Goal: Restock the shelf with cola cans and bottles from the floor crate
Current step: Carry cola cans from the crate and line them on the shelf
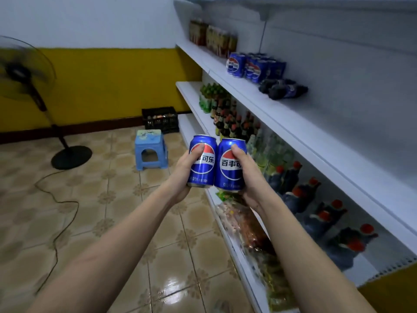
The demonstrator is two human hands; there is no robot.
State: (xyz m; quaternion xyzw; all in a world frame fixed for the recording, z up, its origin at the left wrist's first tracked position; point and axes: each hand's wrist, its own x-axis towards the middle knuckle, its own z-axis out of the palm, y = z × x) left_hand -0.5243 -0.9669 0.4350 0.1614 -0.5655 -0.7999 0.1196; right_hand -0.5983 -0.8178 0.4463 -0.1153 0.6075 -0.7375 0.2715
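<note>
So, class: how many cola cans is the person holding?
2: one can in the left hand, one can in the right hand, side by side.

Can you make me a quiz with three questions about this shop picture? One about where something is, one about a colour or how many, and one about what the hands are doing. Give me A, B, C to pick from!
1. Where is the black crate?
A. On the floor by the yellow wall
B. On the top shelf
C. On the blue stool

2. How many blue cans is the person holding?
A. One
B. Two
C. Four

3. What are the hands doing?
A. Both hang with nothing in them
B. Each grips one can
C. Both hold a single bottle

Answers:
1. A: the crate sits on the tiled floor against the wall, behind the blue stool.
2. B: the left can and the right can stand upright side by side.
3. B: the left hand wraps the left can and the right hand wraps the right can.
</note>
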